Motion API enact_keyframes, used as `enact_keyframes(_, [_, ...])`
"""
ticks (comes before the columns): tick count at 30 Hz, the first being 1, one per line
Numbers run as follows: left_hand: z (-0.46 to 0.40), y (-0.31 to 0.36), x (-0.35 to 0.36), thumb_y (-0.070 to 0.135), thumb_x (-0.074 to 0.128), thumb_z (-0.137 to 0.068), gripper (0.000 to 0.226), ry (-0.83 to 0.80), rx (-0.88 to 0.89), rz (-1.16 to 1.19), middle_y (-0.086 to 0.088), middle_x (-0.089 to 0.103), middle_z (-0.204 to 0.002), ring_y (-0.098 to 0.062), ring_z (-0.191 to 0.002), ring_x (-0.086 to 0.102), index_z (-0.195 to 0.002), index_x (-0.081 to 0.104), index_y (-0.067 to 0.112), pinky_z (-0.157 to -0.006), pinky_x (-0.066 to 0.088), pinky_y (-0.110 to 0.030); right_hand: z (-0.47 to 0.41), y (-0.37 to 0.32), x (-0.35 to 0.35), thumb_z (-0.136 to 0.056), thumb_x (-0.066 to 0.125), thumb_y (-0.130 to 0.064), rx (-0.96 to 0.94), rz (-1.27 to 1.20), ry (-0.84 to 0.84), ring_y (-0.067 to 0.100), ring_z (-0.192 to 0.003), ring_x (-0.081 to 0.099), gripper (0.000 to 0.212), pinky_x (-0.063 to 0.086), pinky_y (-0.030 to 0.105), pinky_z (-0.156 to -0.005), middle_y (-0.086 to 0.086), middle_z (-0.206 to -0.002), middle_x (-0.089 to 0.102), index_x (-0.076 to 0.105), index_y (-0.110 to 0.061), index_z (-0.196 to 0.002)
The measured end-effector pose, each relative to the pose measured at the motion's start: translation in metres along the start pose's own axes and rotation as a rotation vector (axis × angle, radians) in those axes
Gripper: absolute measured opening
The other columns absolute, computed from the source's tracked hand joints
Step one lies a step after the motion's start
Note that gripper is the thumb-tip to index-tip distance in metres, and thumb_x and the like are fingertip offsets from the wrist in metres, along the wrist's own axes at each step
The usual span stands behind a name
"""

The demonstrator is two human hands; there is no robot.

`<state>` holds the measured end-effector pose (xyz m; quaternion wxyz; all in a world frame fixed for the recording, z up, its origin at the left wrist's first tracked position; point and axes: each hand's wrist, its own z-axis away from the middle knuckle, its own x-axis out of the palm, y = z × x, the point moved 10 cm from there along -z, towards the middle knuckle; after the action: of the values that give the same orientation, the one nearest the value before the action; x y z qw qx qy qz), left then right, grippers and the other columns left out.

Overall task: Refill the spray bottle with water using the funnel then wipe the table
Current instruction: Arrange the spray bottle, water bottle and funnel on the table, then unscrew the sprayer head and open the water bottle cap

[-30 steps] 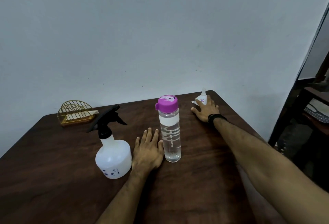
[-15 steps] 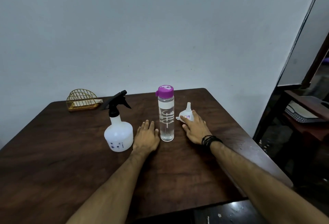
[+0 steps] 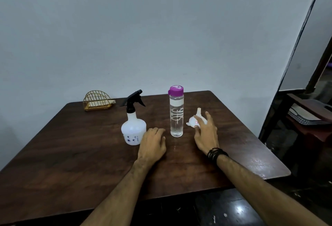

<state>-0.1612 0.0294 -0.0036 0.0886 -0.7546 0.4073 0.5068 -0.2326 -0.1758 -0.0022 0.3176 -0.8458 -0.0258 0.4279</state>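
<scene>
Your right hand [image 3: 206, 134] curls loosely over funnel [image 3: 196, 120] lying beside water bottle [image 3: 176, 111], grip not closed. Left hand [image 3: 152, 144] flat on counter [image 3: 71, 154], near spray bottle [image 3: 133, 127]. Unscrew sprayer first; seat funnel spout straight.

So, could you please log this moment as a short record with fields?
spray bottle: upright, black trigger head on
water bottle: upright, purple cap on
funnel: upside down on table, spout up
left hand: flat on table, holding nothing
right hand: fingers around funnel
wire holder: far left corner
</scene>
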Motion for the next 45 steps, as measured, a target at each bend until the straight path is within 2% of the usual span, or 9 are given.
enact_keyframes(5, [0.016,-0.001,-0.069,0.021,0.067,-0.084,0.022,0.418,0.108,-0.052,-0.003,0.061,-0.096,-0.020,-0.087,0.054,-0.105,0.065,0.014,-0.076,0.047,-0.037,0.047,-0.082,-0.043,-0.086,0.066,-0.015,-0.278,-0.188,0.382,0.016,-0.103,0.049,0.022,0.046,0.033,-0.088,0.000,-0.111,0.053,0.062,-0.015,-0.107])
enact_keyframes(11, [0.002,-0.043,-0.149,0.039,0.068,-0.081,0.050,0.709,-0.207,0.013,-0.012,0.050,-0.121,-0.028,-0.110,0.048,-0.118,0.049,0.012,-0.091,0.040,-0.042,0.062,-0.163,0.012,-0.089,0.063,-0.028,-0.464,-0.323,0.059,0.009,-0.102,0.052,0.032,0.051,0.031,-0.086,-0.004,-0.115,0.052,0.055,-0.017,-0.118])
enact_keyframes(17, [-0.042,-0.111,-0.116,0.042,0.076,-0.083,0.064,0.241,-0.595,0.618,-0.002,0.058,-0.118,-0.021,-0.110,0.058,-0.132,0.045,0.014,-0.090,0.050,-0.038,0.027,-0.181,0.105,-0.072,0.070,-0.065,-0.077,-0.481,-0.403,0.015,-0.139,0.034,0.104,0.037,0.037,-0.112,-0.005,-0.155,0.031,0.019,-0.024,-0.152])
enact_keyframes(21, [-0.052,-0.112,-0.102,0.020,0.070,-0.092,0.024,0.131,-0.522,0.796,-0.005,0.065,-0.100,-0.026,-0.100,0.063,-0.110,0.060,0.009,-0.081,0.052,-0.037,0.019,-0.190,0.129,-0.074,0.068,-0.064,-0.126,-0.495,-0.434,0.013,-0.122,0.054,0.071,0.050,0.036,-0.097,-0.011,-0.132,0.051,0.044,-0.033,-0.132])
enact_keyframes(25, [-0.051,-0.105,-0.096,0.008,0.067,-0.093,0.014,0.035,-0.356,0.842,-0.006,0.069,-0.102,-0.022,-0.099,0.065,-0.102,0.066,0.018,-0.089,0.051,-0.042,0.023,-0.177,0.135,-0.075,0.069,-0.060,-0.131,-0.548,-0.361,0.003,-0.117,0.049,0.066,0.049,0.031,-0.096,-0.022,-0.128,0.044,0.043,-0.037,-0.131])
enact_keyframes(33, [-0.043,-0.106,-0.105,0.024,0.076,-0.086,0.020,0.204,-0.353,0.579,0.010,0.071,-0.087,0.002,-0.087,0.065,-0.102,0.069,0.016,-0.069,0.049,-0.015,0.022,-0.175,0.126,-0.071,0.072,-0.063,-0.122,-0.512,-0.328,0.001,-0.120,0.043,0.082,0.041,0.025,-0.101,-0.023,-0.129,0.042,0.041,-0.029,-0.139])
enact_keyframes(39, [-0.034,-0.095,-0.117,0.036,0.087,-0.071,0.030,0.371,-0.423,0.532,0.013,0.069,-0.080,0.003,-0.080,0.065,-0.088,0.070,0.018,-0.062,0.046,-0.009,0.023,-0.175,0.123,-0.055,0.070,-0.073,-0.068,-0.401,-0.298,0.005,-0.116,0.046,0.088,0.048,0.030,-0.096,-0.017,-0.126,0.041,0.043,-0.032,-0.128])
enact_keyframes(42, [-0.026,-0.091,-0.120,0.050,0.091,-0.056,0.048,0.445,-0.528,0.517,0.014,0.066,-0.076,0.004,-0.075,0.062,-0.080,0.063,0.019,-0.060,0.045,-0.018,0.023,-0.173,0.110,-0.051,0.070,-0.075,-0.037,-0.362,-0.238,0.004,-0.105,0.047,0.084,0.050,0.027,-0.087,-0.014,-0.115,0.038,0.042,-0.031,-0.117])
enact_keyframes(45, [-0.030,-0.092,-0.111,0.055,0.087,-0.060,0.055,0.384,-0.540,0.551,0.010,0.066,-0.085,-0.002,-0.081,0.062,-0.089,0.059,0.018,-0.064,0.048,-0.022,0.024,-0.182,0.097,-0.068,0.077,-0.052,-0.080,-0.320,-0.291,0.012,-0.107,0.049,0.058,0.047,0.031,-0.093,-0.008,-0.108,0.040,0.036,-0.030,-0.103])
